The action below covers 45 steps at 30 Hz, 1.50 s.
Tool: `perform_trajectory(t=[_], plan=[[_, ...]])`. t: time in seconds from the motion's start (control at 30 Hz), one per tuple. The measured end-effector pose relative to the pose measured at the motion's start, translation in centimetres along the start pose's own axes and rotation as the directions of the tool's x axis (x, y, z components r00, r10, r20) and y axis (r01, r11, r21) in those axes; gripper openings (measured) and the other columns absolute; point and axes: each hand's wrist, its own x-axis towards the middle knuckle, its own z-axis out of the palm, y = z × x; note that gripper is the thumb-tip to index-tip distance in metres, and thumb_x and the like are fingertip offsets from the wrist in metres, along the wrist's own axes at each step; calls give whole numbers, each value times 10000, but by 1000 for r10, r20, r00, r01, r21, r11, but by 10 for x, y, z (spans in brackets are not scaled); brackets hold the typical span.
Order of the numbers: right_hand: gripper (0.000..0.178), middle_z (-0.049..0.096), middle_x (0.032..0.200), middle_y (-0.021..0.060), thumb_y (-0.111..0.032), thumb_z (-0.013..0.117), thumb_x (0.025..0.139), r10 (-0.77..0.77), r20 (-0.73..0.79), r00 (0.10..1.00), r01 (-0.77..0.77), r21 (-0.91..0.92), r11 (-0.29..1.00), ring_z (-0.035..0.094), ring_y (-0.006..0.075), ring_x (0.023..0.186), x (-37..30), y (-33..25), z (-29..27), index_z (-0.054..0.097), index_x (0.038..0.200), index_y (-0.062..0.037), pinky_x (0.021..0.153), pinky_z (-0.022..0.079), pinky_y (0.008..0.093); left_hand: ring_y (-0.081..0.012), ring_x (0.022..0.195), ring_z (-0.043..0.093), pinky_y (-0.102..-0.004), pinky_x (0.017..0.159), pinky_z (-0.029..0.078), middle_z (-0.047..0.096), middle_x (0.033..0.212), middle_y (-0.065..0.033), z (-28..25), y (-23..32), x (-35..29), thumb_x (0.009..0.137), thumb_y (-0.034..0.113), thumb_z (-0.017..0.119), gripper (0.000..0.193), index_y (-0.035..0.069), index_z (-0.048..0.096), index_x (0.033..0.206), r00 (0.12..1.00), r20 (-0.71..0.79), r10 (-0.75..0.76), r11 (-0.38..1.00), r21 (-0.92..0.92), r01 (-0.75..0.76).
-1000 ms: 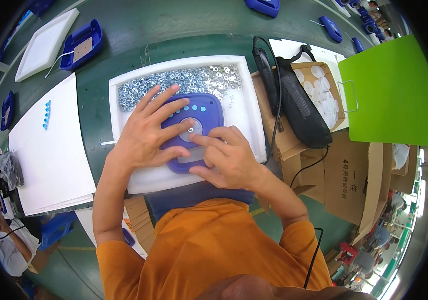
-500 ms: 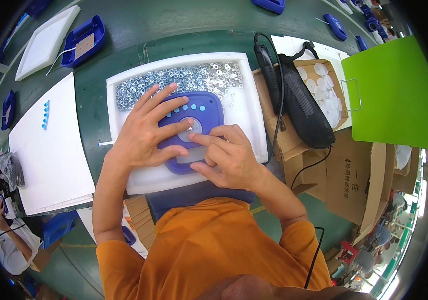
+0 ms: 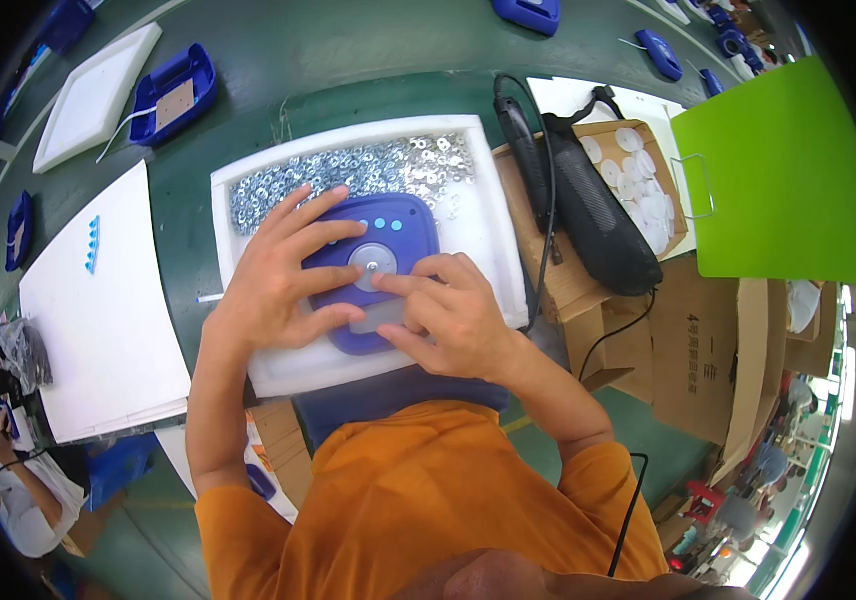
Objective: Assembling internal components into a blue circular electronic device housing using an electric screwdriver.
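Observation:
A flat blue plastic casing with rounded corners lies on a white foam tray. Light blue dots run in a row across it, some covered by my fingers. Set in its middle is a round translucent disc with a small silver metal piece at the centre. My left hand is spread over the casing's left side, its index fingertip at the disc's left edge. The index finger of my right hand reaches out to the central metal piece, the thumb apart and the other fingers curled, holding nothing visible.
Loose metal nuts fill the tray's far part. To the right are a black mesh case, a carton of white discs and a green board. At left, a white sheet carries small blue pieces; another blue casing lies beyond.
My left index finger has drawn back from the disc's middle to its left edge, and the left fingers cover more dots. My right index finger stays at the centre. The view has shifted slightly.

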Motion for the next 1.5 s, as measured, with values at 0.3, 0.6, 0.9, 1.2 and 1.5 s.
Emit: perform_trajectory(t=[0.3, 0.6, 0.9, 1.2, 1.5], plan=[[360, 780, 1190, 153, -252, 940, 919, 235, -260, 937, -252, -33, 967, 737, 400, 1104, 22, 55, -41, 733, 1147, -65, 930, 612, 503, -412, 1580, 574, -676, 1371, 338, 778, 1424, -134, -4, 10, -6, 830, 369, 951, 316, 100, 919, 995, 1000, -23, -5, 998, 66, 6], [458, 788, 1021, 194, -399, 885, 944, 588, -165, 792, -500, -727, 470, 790, 448, 980, 15, 141, -71, 677, 1149, -46, 832, 648, 563, -402, 1610, 542, -650, 1386, 327, 767, 1460, -111, 10, 6, -8, 911, 330, 932, 240, 146, 942, 1064, 999, -29, 32, 999, 32, -31], [303, 800, 1150, 159, -227, 769, 1088, 580, -648, 493, -513, 322, 796, 794, 332, 1120, 21, 105, -141, 692, 1255, 15, 958, 600, 424, -395, 1567, 579, -634, 1374, 368, 767, 1420, -126, 7, -8, -13, 883, 195, 852, 149, 109, 915, 987, 995, -94, 45, 999, 12, -44], [394, 663, 953, 89, -113, 730, 1098, 640, -313, 702, 78, 927, 368, 675, 213, 868, 48, -10, -94, 575, 1438, 15, 774, 573, 368, -380, 1617, 538, -635, 1417, 323, 763, 1456, -120, 14, -7, -16, 752, 37, 686, 377, 107, 929, 1031, 997, -75, -17, 1000, -21, 15], [327, 699, 904, 89, -32, 834, 1058, 467, -350, 812, 84, 862, 500, 706, 188, 752, 92, -29, -11, 605, 1289, -9, 715, 594, 346, -390, 1618, 530, -647, 1399, 344, 742, 1465, -111, 18, -7, -16, 733, -16, 706, 382, 117, 917, 1022, 995, -98, -11, 999, -44, 7]])
